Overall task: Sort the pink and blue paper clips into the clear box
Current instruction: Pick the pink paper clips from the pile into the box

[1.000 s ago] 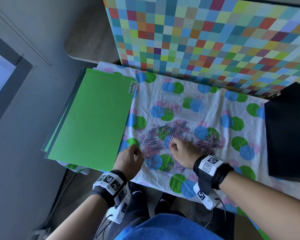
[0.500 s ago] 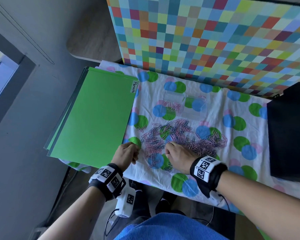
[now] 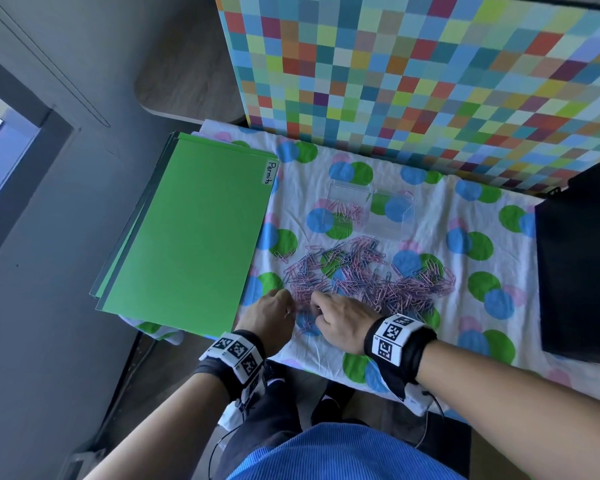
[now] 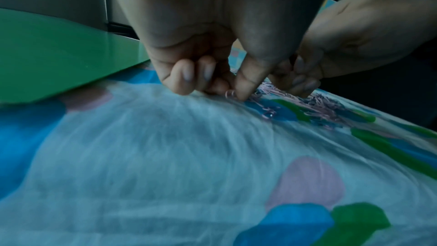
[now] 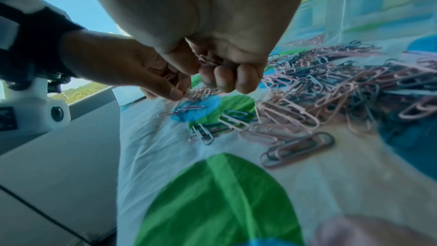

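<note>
Worktop (image 3: 430, 348) under spotted cloth carries a loose pink-and-blue paper clip heap (image 3: 371, 275); clear plastic box (image 3: 369, 209) sits beyond it, within reach. Right hand (image 5: 212, 63) curls around gathered pink clips; left hand (image 4: 212, 74) pinches one at the near-left edge.

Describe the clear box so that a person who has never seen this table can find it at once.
Start at the checkered board standing behind the table. Just in front of it, on the dotted cloth, beyond the paper clip pile, sits the clear box. It is the only see-through thing, with pink clips in its left compartment.
</note>
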Available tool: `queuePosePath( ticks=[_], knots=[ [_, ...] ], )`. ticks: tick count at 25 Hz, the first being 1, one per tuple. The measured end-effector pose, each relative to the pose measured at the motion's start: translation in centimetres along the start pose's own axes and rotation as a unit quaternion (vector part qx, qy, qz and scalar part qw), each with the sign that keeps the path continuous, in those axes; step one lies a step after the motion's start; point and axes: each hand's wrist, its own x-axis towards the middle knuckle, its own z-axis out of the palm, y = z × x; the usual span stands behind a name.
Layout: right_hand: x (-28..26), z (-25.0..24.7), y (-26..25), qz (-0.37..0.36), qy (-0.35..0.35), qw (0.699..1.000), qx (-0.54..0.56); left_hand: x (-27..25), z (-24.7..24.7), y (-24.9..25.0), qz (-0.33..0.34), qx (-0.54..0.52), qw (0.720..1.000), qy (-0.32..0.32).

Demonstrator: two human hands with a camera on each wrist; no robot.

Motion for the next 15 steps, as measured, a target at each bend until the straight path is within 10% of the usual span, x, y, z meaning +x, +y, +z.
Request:
queuePosePath(
  ticks=[15],
  knots=[
    [0.7, 0.8, 0.4, -0.021, -0.002, 0.994, -0.106, -0.4, -0.8, 0.6, -0.043, -0.065, 0.995, -0.061]
  ],
)
